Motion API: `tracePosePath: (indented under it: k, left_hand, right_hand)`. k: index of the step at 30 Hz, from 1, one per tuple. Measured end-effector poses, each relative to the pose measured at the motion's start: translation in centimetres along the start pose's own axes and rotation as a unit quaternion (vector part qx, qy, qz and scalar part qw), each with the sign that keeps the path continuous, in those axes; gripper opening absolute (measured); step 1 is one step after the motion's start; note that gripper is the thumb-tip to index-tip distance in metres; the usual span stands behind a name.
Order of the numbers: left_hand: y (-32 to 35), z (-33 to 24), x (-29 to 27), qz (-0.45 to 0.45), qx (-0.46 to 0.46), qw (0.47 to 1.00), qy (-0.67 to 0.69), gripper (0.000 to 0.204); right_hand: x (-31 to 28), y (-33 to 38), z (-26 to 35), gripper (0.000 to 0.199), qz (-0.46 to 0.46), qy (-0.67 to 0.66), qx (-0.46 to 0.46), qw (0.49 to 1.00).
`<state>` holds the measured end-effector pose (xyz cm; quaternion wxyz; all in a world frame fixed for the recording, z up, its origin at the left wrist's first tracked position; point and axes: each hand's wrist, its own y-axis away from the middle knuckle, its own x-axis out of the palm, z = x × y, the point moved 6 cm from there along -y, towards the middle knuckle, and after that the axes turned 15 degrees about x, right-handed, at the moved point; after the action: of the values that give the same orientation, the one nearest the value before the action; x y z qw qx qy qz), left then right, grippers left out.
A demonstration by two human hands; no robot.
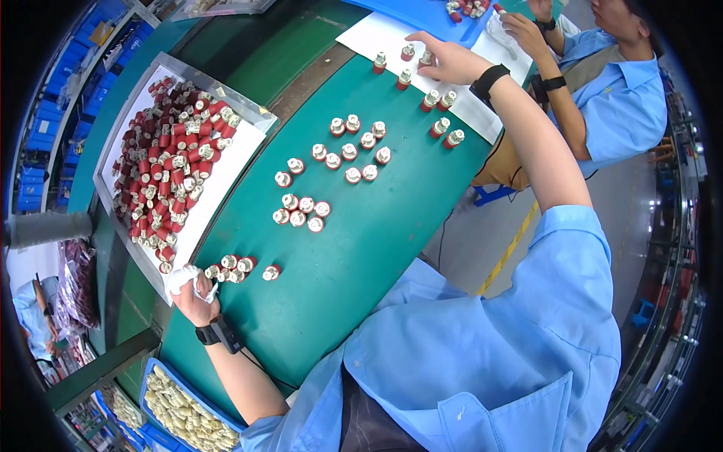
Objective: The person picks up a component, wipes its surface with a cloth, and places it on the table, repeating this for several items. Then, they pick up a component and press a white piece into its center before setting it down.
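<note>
- Where the green table [376, 248] meets its left edge, a shallow white-lined tray [226, 162] holds a loose heap of small red cylinders with pale caps [169, 169], probably kept there as stock within easy reach.
- Just below the tray's near corner, the left hand [194, 297] is clenched around a crumpled white cloth [183, 277]; a short row of red parts [232, 267] lies touching its fingertips.
- Near the table's lower left edge sits a blue bin of pale beige pieces [184, 414].
- Toward the middle of the table, capped parts stand upright in small tidy clusters [301, 213] and [348, 151] (standing on end seems to keep them from rolling).
- At the far right edge, the right hand [448, 60] rests fingers-down on a white sheet [474, 113], closed lightly on an upright part [426, 58]; more stand in pairs beside it.
- Beyond, another person in blue [617, 105] works over a blue tray [429, 15].
</note>
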<state>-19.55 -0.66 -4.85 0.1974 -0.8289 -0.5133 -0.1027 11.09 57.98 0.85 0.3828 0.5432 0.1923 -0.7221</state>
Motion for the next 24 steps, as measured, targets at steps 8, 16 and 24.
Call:
tracePosePath:
  k: [8,16,24]
  left_hand:
    - [-0.1,0.3,-0.4,0.019,0.006,1.0,-0.016,0.008]
    - [0.3,0.0,0.3,0.009,0.014,1.0,0.0,0.009]
    - [0.2,0.4,1.3,-0.018,-0.009,1.0,0.002,0.012]
  right_hand:
    - [-0.7,0.4,2.1,0.059,-0.013,0.023,0.003,1.0]
    - [0.2,-1.3,0.7,0.034,0.024,-0.002,0.049,0.999]
    - [-6.3,5.4,7.8,0.025,-0.061,-0.127,0.03,0.99]
